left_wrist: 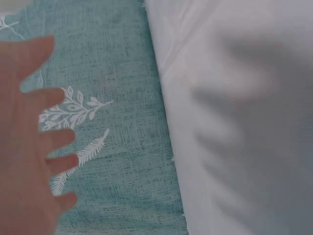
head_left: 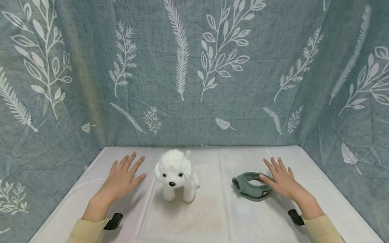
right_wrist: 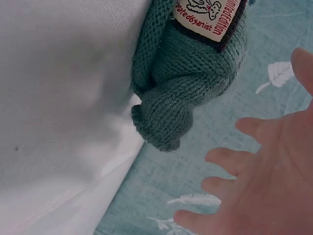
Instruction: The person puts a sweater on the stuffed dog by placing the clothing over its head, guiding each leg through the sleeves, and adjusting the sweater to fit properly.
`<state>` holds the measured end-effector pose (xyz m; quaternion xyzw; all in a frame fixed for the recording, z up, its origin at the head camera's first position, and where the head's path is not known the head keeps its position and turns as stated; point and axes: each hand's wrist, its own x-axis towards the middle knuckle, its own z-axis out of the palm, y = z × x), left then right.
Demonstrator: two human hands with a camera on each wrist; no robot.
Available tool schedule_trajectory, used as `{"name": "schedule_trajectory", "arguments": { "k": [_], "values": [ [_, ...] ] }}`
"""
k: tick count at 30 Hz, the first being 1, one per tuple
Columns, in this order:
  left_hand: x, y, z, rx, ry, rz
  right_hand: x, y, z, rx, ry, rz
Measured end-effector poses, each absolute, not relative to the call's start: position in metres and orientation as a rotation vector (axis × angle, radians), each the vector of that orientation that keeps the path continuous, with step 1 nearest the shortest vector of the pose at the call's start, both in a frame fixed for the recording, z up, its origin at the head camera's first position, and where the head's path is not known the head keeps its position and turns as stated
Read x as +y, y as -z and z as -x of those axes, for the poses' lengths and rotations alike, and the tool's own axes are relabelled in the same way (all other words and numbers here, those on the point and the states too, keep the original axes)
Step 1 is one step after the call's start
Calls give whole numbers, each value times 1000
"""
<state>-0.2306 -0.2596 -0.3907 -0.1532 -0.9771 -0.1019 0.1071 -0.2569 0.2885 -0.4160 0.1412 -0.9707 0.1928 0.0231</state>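
A white plush dog (head_left: 173, 162) with black eyes and a black nose stands upright on the table, left of the middle, facing me. My left hand (head_left: 118, 182) is to its left, fingers straight and spread, holding nothing; the left wrist view shows the same spread fingers beside their shadow. To the dog's right lies a small green knitted sweater (head_left: 252, 194), ribbed at its edges, with a printed label (right_wrist: 208, 19) sewn on. Over its right end, my right hand (head_left: 287, 184) is spread with nothing in it, the thumb overlapping the sweater in the head view.
White cloth covers the table (head_left: 209, 219). A blue-green curtain (head_left: 152, 67) with white leaf prints surrounds it at the back and both sides. Black devices (head_left: 113, 221) are strapped at both wrists, below the yellow sleeves (head_left: 88, 231).
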Motion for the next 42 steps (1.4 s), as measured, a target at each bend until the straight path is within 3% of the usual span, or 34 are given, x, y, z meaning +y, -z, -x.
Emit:
{"name": "schedule_trajectory", "arguments": {
  "k": [12,28,35,42],
  "values": [
    [-246,405,210,-2635,388,817,301,421,250,-2954,-710,-501],
    [-146,415,201,-2478,559,1420,314,429,249,-2875,-882,-652],
    [-93,413,203,-2557,578,1424,315,427,249,-2857,-909,-701],
    [-43,407,214,-2489,619,1200,319,427,251,-2873,-928,-734]
  ]
}}
